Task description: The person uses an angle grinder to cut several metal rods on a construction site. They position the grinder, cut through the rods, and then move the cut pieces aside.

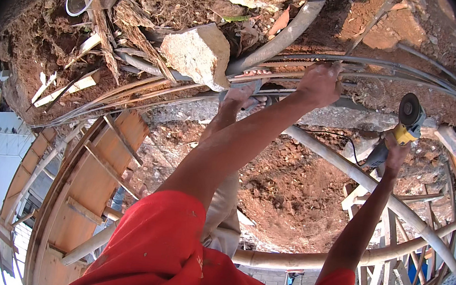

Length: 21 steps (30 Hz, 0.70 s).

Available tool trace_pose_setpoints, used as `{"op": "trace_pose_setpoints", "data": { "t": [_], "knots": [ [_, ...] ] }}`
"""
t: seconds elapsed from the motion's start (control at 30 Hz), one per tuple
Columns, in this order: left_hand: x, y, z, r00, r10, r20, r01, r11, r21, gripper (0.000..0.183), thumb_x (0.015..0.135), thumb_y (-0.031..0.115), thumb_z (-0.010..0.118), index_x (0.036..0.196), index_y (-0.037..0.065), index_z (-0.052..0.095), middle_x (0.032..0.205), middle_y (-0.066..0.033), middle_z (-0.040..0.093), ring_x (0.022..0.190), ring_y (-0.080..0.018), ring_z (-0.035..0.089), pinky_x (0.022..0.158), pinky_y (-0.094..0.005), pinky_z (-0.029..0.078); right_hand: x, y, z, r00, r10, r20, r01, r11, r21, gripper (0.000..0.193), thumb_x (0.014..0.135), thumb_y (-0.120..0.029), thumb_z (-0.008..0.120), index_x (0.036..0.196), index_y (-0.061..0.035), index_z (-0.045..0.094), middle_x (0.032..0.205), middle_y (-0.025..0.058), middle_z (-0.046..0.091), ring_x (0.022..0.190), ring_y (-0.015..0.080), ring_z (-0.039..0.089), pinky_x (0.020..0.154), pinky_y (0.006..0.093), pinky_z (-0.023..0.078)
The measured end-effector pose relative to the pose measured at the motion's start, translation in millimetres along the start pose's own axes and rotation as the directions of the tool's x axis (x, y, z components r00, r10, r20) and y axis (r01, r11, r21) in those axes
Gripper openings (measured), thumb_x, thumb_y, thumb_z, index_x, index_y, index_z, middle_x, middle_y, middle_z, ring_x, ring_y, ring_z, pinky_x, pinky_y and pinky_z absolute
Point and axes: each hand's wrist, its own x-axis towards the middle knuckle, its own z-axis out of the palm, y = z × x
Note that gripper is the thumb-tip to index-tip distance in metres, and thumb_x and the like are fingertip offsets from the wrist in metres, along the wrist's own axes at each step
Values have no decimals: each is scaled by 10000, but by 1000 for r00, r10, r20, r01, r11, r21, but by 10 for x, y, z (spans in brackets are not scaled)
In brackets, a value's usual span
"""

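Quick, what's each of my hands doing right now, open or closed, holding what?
Left hand: at the thin rods, fingers curled; whether it holds one cannot be told.
Right hand: closed, holding the angle grinder.

Grinder (405, 133) in right hand (395, 153): yellow, dark grey
Rods (383, 63) at left hand (320, 85): grey, brownish
Stone (198, 55) left of both: pale cream
Shirt (166, 237): red

The person wears a red shirt (169, 260), its short left sleeve (177, 215) bearing a small dark mark (194, 213), and beige trousers (224, 215).
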Motion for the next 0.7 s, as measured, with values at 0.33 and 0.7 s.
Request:
{"op": "trace_pose_setpoints", "data": {
  "t": [0.33, 0.7],
  "knots": [
    [305, -128, 112, 982, -155, 107, 133, 973, 188, 568, 974, 418, 476, 1437, 96, 535, 1280, -226, 678, 1232, -356, 636, 1119, -468, 439, 210, -64, 46, 993, -6, 119, 12, 999, -48, 268, 802, -105, 766, 1036, -23, 664, 886, 21, 672, 734, 126, 624, 669, 288, 507],
    [326, -124, 44, 978, -175, 111, 138, 949, 285, 696, 975, 558, 453, 1548, 163, 455, 1354, -211, 644, 1300, -327, 591, 1171, -458, 393, 345, -265, 139, 995, 33, 93, -23, 995, -102, 338, 764, -65, 756, 1071, -23, 619, 863, 15, 644, 731, 113, 594, 655, 280, 488]
  ]
}}
